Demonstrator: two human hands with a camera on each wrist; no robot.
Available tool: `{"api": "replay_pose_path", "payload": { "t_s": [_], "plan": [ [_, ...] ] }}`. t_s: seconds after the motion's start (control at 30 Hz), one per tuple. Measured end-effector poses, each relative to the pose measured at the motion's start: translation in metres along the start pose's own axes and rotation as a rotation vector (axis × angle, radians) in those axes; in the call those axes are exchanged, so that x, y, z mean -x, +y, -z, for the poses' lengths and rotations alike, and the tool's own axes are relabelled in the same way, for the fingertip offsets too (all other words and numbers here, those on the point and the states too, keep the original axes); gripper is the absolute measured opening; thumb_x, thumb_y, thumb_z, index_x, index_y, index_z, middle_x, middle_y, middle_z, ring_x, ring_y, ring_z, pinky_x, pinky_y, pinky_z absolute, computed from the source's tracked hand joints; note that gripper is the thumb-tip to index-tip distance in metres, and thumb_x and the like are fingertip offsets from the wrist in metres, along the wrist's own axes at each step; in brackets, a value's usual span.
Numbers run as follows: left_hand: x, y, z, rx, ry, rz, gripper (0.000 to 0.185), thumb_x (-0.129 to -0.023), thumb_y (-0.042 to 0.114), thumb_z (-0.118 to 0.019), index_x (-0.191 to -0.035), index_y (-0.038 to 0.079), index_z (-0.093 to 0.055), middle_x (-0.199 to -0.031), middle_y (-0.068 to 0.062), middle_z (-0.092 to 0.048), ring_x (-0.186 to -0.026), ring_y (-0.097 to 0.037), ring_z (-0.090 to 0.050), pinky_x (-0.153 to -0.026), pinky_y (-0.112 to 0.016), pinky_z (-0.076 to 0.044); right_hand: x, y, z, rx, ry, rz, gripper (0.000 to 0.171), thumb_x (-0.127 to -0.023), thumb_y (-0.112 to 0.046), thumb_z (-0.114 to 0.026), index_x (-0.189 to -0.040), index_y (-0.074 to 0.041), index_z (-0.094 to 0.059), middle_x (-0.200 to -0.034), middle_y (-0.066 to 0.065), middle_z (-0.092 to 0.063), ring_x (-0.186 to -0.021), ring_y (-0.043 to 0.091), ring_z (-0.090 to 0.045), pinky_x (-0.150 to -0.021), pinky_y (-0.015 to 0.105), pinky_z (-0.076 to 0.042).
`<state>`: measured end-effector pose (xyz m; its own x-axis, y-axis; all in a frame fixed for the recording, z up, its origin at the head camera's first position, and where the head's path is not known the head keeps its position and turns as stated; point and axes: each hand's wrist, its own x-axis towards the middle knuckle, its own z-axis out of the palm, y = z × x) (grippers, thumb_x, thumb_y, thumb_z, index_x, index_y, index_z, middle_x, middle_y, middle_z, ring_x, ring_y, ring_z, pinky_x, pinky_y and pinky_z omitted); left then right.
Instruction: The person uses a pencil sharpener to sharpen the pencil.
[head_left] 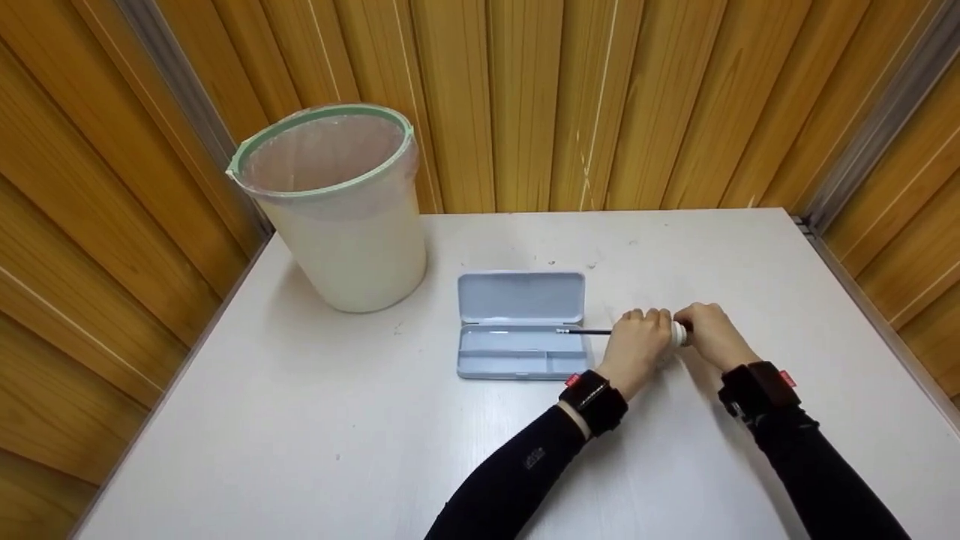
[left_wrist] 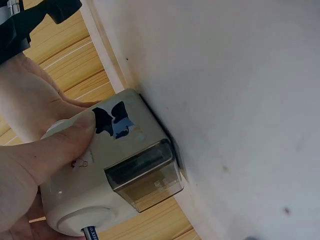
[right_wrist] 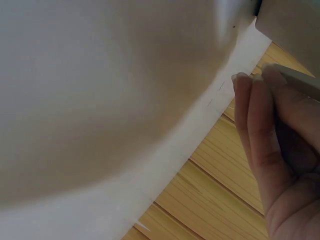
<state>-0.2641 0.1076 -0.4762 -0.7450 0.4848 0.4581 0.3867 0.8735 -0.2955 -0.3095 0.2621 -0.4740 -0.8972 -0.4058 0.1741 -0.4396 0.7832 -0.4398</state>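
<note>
Pencil sharpener (left_wrist: 112, 170), one of those boxy white desktop ones with a smoky clear shavings drawer and a little black-and-blue sticker on the side, sits on the white table (head_left: 315, 420) at roughly 3 o'clock from the open pencil case (head_left: 520, 324), close to it but not touching. From the head view you barely see it, just a bit of white peeking out between the two hands.

Left hand (head_left: 637, 343) is wrapped over the sharpener's body, thumb pressed flat along the side by the sticker, so it's clearly gripping it. A dark pencil (head_left: 592, 331) sticks out of the sharpener toward 9 o'clock, its far end reaching over the hinge line of the case; in the left wrist view you can see the pencil's end going into the round hole on the front.

Right hand (head_left: 711, 334) is at the 3 o'clock side of the sharpener, fingers curled round something grey (right_wrist: 300, 80) in the right wrist view. Looks like the crank handle, though only a sliver of it shows.

Pencil case is pale blue-grey, lid laid back toward 12 o'clock, tray divided into compartments. Further out at about 10 o'clock stands a white bin (head_left: 341, 206) with a green rim and a clear liner, well apart from everything. Wood-panelled walls all round.
</note>
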Motion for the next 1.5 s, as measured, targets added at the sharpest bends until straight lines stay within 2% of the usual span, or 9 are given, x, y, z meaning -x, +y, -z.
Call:
{"api": "replay_pose_path", "payload": {
  "t_s": [0.17,0.4,0.67,0.77,0.9,1.0,1.23,1.37,1.5],
  "plan": [
    [0.000,-0.001,0.001,-0.012,0.016,0.016,0.019,-0.092,0.032,-0.059,-0.106,0.020,-0.067,-0.091,0.012,-0.070,-0.074,-0.004,-0.064,-0.067,-0.016,-0.053,0.003,-0.002,-0.001,-0.023,-0.024,-0.024,0.012,-0.068,0.011,-0.071,-0.067,-0.001,-0.069,-0.064,0.006,-0.065,-0.061,0.014,-0.049,-0.059,0.025,-0.040],
    [0.001,-0.001,0.000,0.013,0.005,0.010,0.023,-0.091,0.033,-0.061,-0.108,0.020,-0.069,-0.092,0.011,-0.071,-0.076,-0.005,-0.065,-0.068,-0.016,-0.053,0.008,-0.002,-0.002,-0.050,-0.061,-0.062,0.012,-0.070,0.008,-0.072,-0.064,-0.002,-0.068,-0.064,0.009,-0.068,-0.060,0.013,-0.053,-0.060,0.025,-0.044],
    [0.002,0.000,-0.001,0.027,0.017,0.018,0.022,-0.091,0.035,-0.062,-0.105,0.018,-0.069,-0.088,0.010,-0.070,-0.073,-0.005,-0.063,-0.066,-0.016,-0.052,0.015,-0.004,-0.002,-0.056,-0.105,-0.072,0.009,-0.073,0.008,-0.071,-0.067,0.002,-0.068,-0.066,0.012,-0.068,-0.060,0.013,-0.053,-0.060,0.026,-0.044],
    [0.002,0.000,-0.001,0.019,0.021,0.015,0.025,-0.089,0.034,-0.063,-0.107,0.018,-0.069,-0.089,0.010,-0.070,-0.073,-0.006,-0.063,-0.066,-0.016,-0.052,0.019,-0.006,-0.002,-0.062,-0.123,-0.065,0.008,-0.073,0.006,-0.074,-0.069,0.003,-0.068,-0.069,0.013,-0.070,-0.062,0.014,-0.055,-0.060,0.026,-0.046],
    [0.002,0.000,-0.001,0.008,0.028,0.012,0.026,-0.089,0.032,-0.061,-0.110,0.018,-0.070,-0.092,0.009,-0.071,-0.075,-0.006,-0.064,-0.067,-0.016,-0.053,0.024,-0.008,-0.002,-0.068,-0.104,-0.054,0.010,-0.073,0.001,-0.077,-0.069,0.002,-0.068,-0.065,0.011,-0.068,-0.060,0.013,-0.054,-0.059,0.026,-0.045],
    [0.003,0.000,-0.002,0.001,0.043,0.011,0.026,-0.088,0.030,-0.062,-0.109,0.017,-0.070,-0.092,0.010,-0.071,-0.074,-0.006,-0.064,-0.066,-0.016,-0.053,0.029,-0.009,-0.003,-0.076,-0.086,-0.038,0.011,-0.072,0.002,-0.077,-0.066,0.000,-0.067,-0.061,0.007,-0.065,-0.057,0.011,-0.051,-0.058,0.024,-0.044],
    [0.004,0.001,0.000,-0.010,0.022,0.005,0.023,-0.085,0.026,-0.065,-0.106,0.018,-0.066,-0.089,0.011,-0.068,-0.075,-0.006,-0.062,-0.068,-0.017,-0.052,0.039,-0.011,-0.001,-0.084,-0.056,0.034,0.007,-0.070,0.005,-0.077,-0.073,-0.001,-0.073,-0.066,0.007,-0.070,-0.060,0.006,-0.056,-0.058,0.021,-0.048],
    [0.003,0.001,0.001,-0.013,0.010,0.010,0.019,-0.087,0.024,-0.063,-0.105,0.018,-0.067,-0.088,0.011,-0.068,-0.074,-0.005,-0.062,-0.068,-0.017,-0.052,0.043,-0.013,0.001,-0.088,-0.066,0.052,0.011,-0.069,0.008,-0.074,-0.069,-0.002,-0.072,-0.064,0.004,-0.069,-0.058,0.003,-0.053,-0.056,0.019,-0.046],
    [0.002,0.002,0.001,-0.025,-0.004,0.016,0.018,-0.090,0.022,-0.059,-0.106,0.019,-0.067,-0.089,0.012,-0.069,-0.075,-0.005,-0.063,-0.068,-0.016,-0.052,0.046,-0.016,0.002,-0.079,-0.063,0.063,0.012,-0.069,0.008,-0.075,-0.069,-0.003,-0.072,-0.067,0.006,-0.070,-0.061,0.005,-0.057,-0.057,0.020,-0.047]
  ]
}}
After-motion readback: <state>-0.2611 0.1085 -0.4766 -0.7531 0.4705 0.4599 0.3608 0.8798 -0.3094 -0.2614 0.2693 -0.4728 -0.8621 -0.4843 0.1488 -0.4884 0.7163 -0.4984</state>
